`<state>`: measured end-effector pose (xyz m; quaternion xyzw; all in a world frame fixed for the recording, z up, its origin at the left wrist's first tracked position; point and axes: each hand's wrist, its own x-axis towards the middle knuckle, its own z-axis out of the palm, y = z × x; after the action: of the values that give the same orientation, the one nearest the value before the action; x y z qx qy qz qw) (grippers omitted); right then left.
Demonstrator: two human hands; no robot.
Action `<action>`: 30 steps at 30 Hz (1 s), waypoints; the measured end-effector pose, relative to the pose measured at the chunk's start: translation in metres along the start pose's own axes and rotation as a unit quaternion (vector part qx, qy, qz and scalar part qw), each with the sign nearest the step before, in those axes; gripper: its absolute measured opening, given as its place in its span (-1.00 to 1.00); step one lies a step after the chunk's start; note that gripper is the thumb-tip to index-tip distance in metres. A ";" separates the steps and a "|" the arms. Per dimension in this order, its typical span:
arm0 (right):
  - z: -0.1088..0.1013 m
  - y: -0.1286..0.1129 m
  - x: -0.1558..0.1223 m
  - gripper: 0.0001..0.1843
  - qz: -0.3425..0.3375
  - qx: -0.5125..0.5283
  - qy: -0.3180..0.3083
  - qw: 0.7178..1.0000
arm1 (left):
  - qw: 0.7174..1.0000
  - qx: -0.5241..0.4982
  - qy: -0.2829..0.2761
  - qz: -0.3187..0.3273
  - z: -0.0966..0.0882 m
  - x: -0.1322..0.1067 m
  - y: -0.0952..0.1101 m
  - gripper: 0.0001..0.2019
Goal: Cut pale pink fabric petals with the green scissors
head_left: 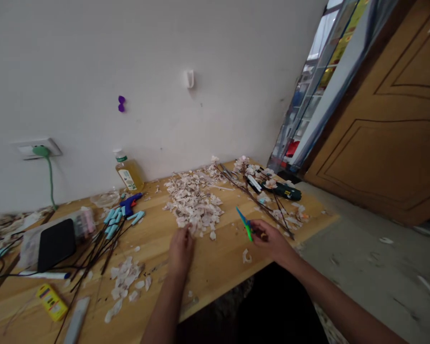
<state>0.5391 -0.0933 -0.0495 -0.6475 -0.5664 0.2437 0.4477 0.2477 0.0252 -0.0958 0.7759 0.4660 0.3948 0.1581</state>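
Observation:
My left hand (181,248) reaches into the near edge of a big pile of pale petal-like pieces (195,203) on the wooden table (215,267); its fingers are curled down among the pieces. My right hand (270,239) is closed around small scissors with blue and green handles (245,223), blades pointing away to the left. A single pale piece (246,257) lies just in front of it. Thin dark twigs (258,200) with pale blossoms run behind the right hand.
A blue glue gun (131,203) and light blue sticks (114,222) lie left of the pile. An oil bottle (128,171), a glass dish (105,198), a black phone (55,243), a yellow box (52,302), dark wires and a smaller petal pile (127,279) are on the left. A wooden door (390,119) stands right.

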 end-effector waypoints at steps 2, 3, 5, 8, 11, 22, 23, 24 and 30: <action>0.013 0.000 -0.028 -0.62 0.060 0.133 0.010 0.989 | 0.995 -0.042 0.061 -0.064 -0.002 0.002 -0.001 -0.67; 0.019 -0.001 -0.039 -0.60 0.089 0.173 0.017 0.981 | 0.992 -0.056 0.080 -0.077 -0.003 0.003 -0.001 -0.66; 0.030 -0.007 -0.055 -0.58 0.136 0.225 0.017 0.965 | 0.989 -0.077 0.096 -0.079 -0.004 0.005 -0.001 -0.67; 0.043 -0.010 -0.062 -0.64 0.166 0.287 -0.048 0.942 | 0.988 -0.102 0.085 -0.076 -0.003 0.005 0.000 -0.76; 0.050 -0.002 -0.052 -0.66 0.179 0.297 -0.141 0.927 | 0.984 -0.136 0.076 -0.090 -0.002 0.005 0.001 -0.81; 0.085 -0.008 0.031 -0.56 -0.004 0.247 0.196 0.949 | 0.889 -0.394 0.069 -0.221 -0.003 0.005 -0.003 -0.70; 0.095 -0.014 0.031 -0.60 0.002 0.280 0.154 0.948 | 0.879 -0.411 0.079 -0.231 -0.004 0.005 -0.004 -0.69; 0.105 -0.020 0.031 -0.64 0.019 0.316 0.105 0.943 | 0.868 -0.424 0.091 -0.241 -0.005 0.006 -0.004 -0.67; 0.140 -0.031 0.055 -0.66 0.084 0.352 -0.049 0.931 | 0.851 -0.438 0.128 -0.260 -0.007 0.006 -0.010 -0.65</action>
<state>0.4213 0.0003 -0.0798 -0.4810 -0.4095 0.4956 0.5961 0.2381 0.0344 -0.0948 0.4190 0.4455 0.5985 0.5175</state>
